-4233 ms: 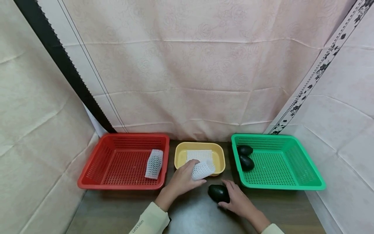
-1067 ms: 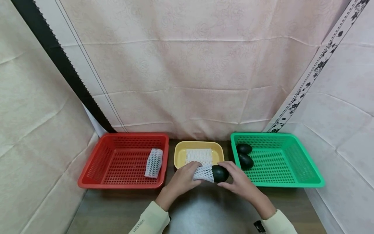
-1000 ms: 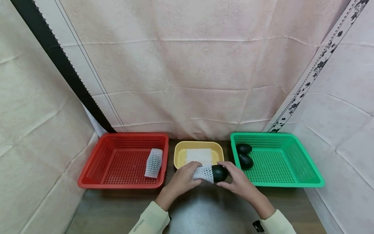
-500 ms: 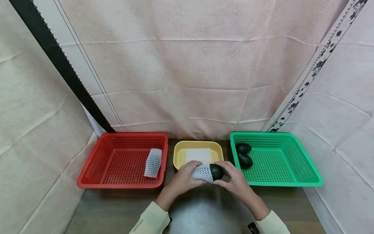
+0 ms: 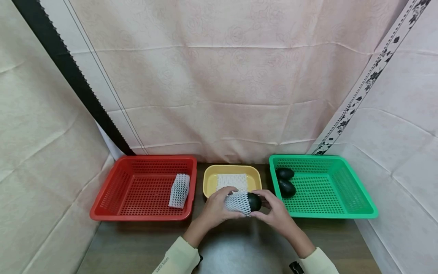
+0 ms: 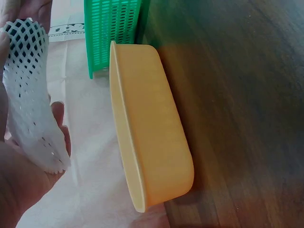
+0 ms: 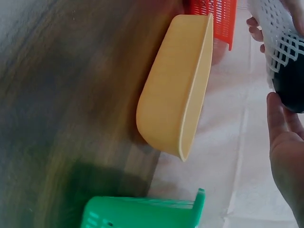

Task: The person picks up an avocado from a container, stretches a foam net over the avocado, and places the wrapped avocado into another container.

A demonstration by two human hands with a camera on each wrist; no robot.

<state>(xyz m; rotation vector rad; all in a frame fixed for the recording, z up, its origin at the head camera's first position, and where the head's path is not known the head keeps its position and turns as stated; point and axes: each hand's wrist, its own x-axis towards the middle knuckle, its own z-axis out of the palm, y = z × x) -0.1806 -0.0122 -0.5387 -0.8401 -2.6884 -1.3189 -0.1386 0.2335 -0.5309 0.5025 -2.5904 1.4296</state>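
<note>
My left hand (image 5: 219, 207) grips a white foam net sleeve (image 5: 237, 203), its fingers and thumb curled round it. The sleeve covers the left part of a dark green avocado (image 5: 254, 201); the right end sticks out. My right hand (image 5: 273, 211) pinches that bare end between fingers and thumb. In the left wrist view the foam net sleeve (image 6: 33, 99) stretches round the fruit at the top and hangs slack lower down. From the right wrist, the avocado (image 7: 290, 85) shows dark below the mesh edge, fingertips against it. Both hands are in front of the yellow basin.
The yellow basin (image 5: 209, 187) holds more white foam netting (image 5: 232, 180). At left, a red basket (image 5: 143, 218) contains a netted piece (image 5: 179, 191). To the right, a green basket (image 5: 332, 216) has two avocados (image 5: 287, 188) along its left side.
The right hand has lifted the avocado off the table and brought it left into the sleeve. Over the last second it slid farther in, so less of it is bare.
</note>
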